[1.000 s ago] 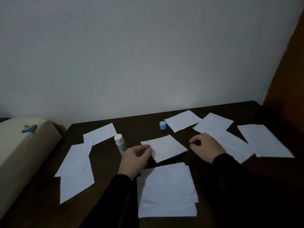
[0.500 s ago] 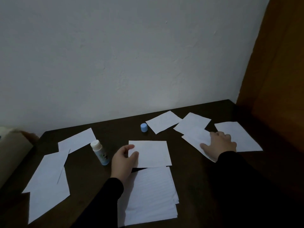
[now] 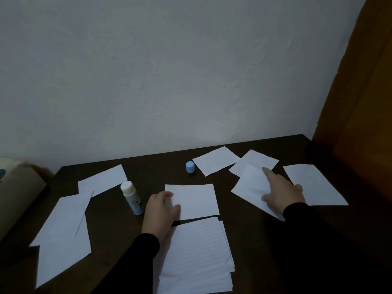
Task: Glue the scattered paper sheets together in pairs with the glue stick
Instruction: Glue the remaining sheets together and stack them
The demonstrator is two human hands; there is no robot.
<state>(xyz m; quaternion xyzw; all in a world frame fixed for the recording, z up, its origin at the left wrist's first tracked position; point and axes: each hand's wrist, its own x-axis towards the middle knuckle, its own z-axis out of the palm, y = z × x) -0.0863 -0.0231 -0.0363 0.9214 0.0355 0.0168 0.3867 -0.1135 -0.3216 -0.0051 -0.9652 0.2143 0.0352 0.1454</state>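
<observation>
The left hand [image 3: 162, 211] pins the middle sheet [image 3: 194, 200] flat on the tabletop [image 3: 152, 172], fingers spread. The right hand [image 3: 282, 193], fingers splayed, presses a second sheet [image 3: 250, 185] — slide it over gently, edges aligned. The glue stick [image 3: 132, 197] stands uncapped beside the left hand.

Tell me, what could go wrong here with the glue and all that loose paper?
The glue stick stands open, its blue cap lying apart, so the glue may dry out. It stands right beside the left hand, which presses on the middle sheet; a nudge could tip it. The right hand rests on a sheet that overlaps another, so dragging one might shift both.
</observation>
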